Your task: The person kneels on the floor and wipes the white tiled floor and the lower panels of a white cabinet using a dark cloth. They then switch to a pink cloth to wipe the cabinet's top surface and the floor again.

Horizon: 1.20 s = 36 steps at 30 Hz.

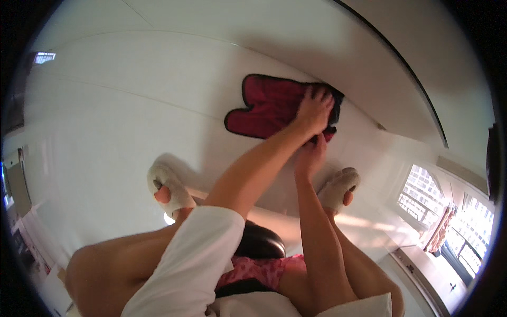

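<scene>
A dark red cloth item with black edging (269, 105) lies on the pale, shiny floor, its left side forming two rounded lobes. My left hand (315, 111) rests on its right part, fingers spread over the fabric beside a black section. Just below, my right hand (311, 154) is at the cloth's lower right edge, its fingertips pinching the fabric; they are partly hidden under my left hand. A small bunched red piece shows to the right of those fingertips.
A pale panel with a dark edge strip (400, 59) rises beyond the cloth. My slippered feet stand either side, in a left slipper (170, 186) and a right slipper (338, 186). A dark rounded seat (261, 241) shows between my legs. Bright windows (422, 194) are at far right.
</scene>
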Each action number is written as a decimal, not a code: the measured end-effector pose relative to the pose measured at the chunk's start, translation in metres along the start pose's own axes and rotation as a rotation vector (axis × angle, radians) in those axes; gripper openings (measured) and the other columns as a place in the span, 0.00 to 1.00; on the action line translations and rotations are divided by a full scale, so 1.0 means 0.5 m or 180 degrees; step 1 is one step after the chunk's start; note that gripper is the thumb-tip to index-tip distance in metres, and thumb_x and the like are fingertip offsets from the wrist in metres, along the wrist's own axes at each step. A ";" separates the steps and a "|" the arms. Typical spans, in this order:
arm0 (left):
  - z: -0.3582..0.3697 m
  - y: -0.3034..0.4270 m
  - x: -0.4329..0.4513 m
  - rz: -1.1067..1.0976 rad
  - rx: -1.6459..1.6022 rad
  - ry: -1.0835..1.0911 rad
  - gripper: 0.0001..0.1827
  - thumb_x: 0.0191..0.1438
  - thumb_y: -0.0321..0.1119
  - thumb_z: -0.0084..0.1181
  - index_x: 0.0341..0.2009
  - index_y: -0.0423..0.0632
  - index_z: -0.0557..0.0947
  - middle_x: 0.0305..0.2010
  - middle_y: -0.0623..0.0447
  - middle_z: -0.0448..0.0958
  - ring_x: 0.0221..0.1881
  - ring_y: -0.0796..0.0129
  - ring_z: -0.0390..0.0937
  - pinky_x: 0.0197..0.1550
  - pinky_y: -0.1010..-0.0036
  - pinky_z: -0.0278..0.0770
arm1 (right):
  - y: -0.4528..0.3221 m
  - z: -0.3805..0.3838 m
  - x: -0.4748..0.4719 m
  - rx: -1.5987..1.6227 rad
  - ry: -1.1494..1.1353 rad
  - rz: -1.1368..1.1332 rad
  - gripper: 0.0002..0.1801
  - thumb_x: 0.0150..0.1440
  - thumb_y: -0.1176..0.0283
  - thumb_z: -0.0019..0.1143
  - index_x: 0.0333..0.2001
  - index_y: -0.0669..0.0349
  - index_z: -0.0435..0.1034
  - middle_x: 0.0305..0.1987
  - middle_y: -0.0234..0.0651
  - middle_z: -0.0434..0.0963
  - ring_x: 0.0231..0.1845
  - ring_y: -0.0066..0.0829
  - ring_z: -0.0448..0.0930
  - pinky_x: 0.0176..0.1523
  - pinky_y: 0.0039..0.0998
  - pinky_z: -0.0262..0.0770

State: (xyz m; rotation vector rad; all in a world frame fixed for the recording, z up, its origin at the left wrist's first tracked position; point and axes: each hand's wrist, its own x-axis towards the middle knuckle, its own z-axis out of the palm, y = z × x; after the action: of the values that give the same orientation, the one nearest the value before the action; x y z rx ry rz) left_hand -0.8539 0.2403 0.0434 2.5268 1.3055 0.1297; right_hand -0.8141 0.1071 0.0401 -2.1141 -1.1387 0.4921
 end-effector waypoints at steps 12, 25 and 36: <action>-0.049 -0.299 -0.102 -0.2212 0.1004 0.0887 0.31 0.63 0.48 0.50 0.66 0.45 0.72 0.70 0.46 0.65 0.70 0.43 0.60 0.63 0.33 0.60 | -0.148 0.053 -0.047 0.0744 -0.0931 -0.1422 0.22 0.59 0.82 0.51 0.58 0.64 0.72 0.59 0.48 0.78 0.62 0.47 0.76 0.66 0.43 0.70; 0.016 0.043 -0.009 0.0494 0.0364 0.0416 0.25 0.64 0.32 0.42 0.66 0.44 0.70 0.71 0.44 0.66 0.70 0.43 0.63 0.68 0.36 0.59 | -0.026 -0.054 0.001 0.1298 0.0406 0.1401 0.19 0.66 0.76 0.43 0.59 0.66 0.71 0.53 0.41 0.81 0.52 0.37 0.80 0.57 0.35 0.74; 0.023 -0.227 -0.141 -0.1289 0.0993 0.0924 0.34 0.65 0.50 0.46 0.73 0.53 0.63 0.78 0.49 0.56 0.75 0.48 0.55 0.67 0.35 0.60 | 0.139 -0.098 -0.006 -0.0909 0.0269 -0.0284 0.18 0.62 0.72 0.52 0.56 0.58 0.73 0.53 0.44 0.77 0.54 0.47 0.77 0.56 0.44 0.74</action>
State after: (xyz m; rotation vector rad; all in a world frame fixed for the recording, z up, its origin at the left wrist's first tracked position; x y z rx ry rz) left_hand -0.9817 0.2426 0.0026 2.4865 2.0688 0.2264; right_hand -0.7458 0.0590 0.0247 -2.2880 -1.3113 0.2057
